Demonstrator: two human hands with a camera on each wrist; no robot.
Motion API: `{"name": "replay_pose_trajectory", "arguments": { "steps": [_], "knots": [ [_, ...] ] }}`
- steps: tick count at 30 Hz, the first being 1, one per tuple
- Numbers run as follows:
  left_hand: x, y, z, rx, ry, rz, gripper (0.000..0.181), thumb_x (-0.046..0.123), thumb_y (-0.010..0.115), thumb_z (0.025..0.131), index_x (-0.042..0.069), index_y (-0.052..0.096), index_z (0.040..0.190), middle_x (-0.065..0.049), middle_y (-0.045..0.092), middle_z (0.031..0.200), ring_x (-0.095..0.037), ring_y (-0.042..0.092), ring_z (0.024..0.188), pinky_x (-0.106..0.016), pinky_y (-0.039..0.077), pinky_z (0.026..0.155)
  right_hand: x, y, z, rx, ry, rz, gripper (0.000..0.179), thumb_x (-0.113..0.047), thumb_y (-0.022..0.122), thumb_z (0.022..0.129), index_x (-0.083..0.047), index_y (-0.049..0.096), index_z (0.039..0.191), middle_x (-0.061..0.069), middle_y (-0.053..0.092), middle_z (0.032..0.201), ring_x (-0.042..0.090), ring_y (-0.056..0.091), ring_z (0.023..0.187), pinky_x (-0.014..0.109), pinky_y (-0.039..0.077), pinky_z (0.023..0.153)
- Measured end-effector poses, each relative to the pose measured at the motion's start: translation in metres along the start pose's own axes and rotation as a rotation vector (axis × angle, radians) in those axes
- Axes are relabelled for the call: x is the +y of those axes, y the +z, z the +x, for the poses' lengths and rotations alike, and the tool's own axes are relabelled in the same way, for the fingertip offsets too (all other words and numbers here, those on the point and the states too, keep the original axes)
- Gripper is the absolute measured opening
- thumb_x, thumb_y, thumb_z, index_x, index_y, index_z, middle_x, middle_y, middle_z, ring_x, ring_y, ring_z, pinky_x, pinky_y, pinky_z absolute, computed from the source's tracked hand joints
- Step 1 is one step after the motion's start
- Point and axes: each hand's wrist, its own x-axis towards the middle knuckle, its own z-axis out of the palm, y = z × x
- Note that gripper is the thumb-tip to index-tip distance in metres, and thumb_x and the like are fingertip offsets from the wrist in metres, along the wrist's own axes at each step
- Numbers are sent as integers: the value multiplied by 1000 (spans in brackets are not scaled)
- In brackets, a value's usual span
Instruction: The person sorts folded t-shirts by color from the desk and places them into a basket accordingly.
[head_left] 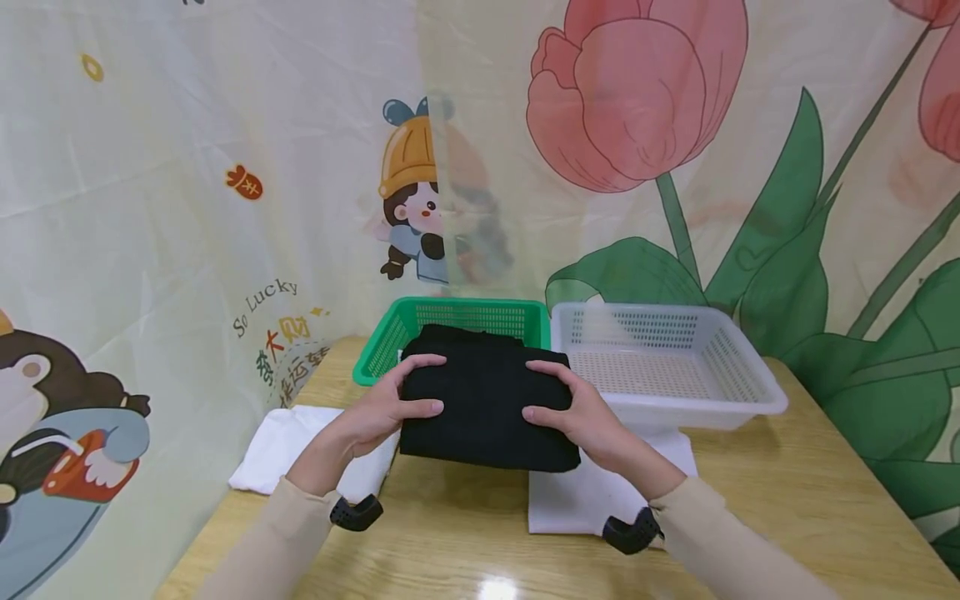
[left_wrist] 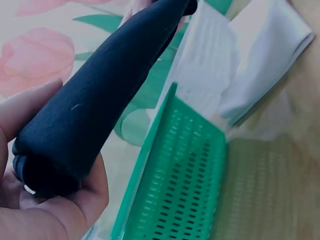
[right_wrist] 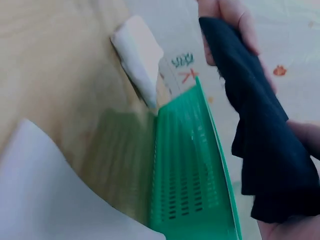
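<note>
A folded black cloth (head_left: 483, 408), thick with several layers, is held up in front of the green basket (head_left: 386, 337). My left hand (head_left: 386, 408) grips its left side, thumb and a finger on the near face. On the opposite side my right hand (head_left: 577, 412) grips it the same way. In the left wrist view the rolled end of the black cloth (left_wrist: 100, 95) lies between thumb and curled fingers. Both hands show at the two ends of the black cloth (right_wrist: 265, 130) in the right wrist view, above the green basket (right_wrist: 190, 155).
A white basket (head_left: 761, 392) stands right of the green one at the table's back. One folded white cloth (head_left: 262, 454) lies at the left table edge; another white cloth (head_left: 562, 504) lies before the white basket. A printed curtain (head_left: 322, 125) hangs close behind the wooden table (head_left: 450, 533).
</note>
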Motion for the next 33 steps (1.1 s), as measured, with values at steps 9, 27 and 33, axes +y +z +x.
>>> {"name": "replay_pose_trajectory", "arguments": {
  "steps": [9,27,33],
  "knots": [
    [9,-31,44,105,19,-18,73,3,75,98,23,41,160,-20,48,152,-29,69,118,-42,63,89,-8,1,59,29,-25,9,73,-14,82,95,-30,49,158,15,51,155,35,57,136,45,55,106],
    [3,-91,107,196,-37,-51,74,2,70,102,27,37,163,-18,43,161,-29,66,121,-38,61,91,0,10,143,74,29,114,72,-14,81,96,-33,49,158,14,54,152,35,62,131,44,59,99],
    [-7,-98,119,223,-78,-50,73,2,69,102,27,38,163,-16,41,162,-31,60,130,-33,60,90,9,14,156,92,44,87,72,-12,80,97,-30,48,159,17,51,154,39,59,133,50,55,105]
  ]
}}
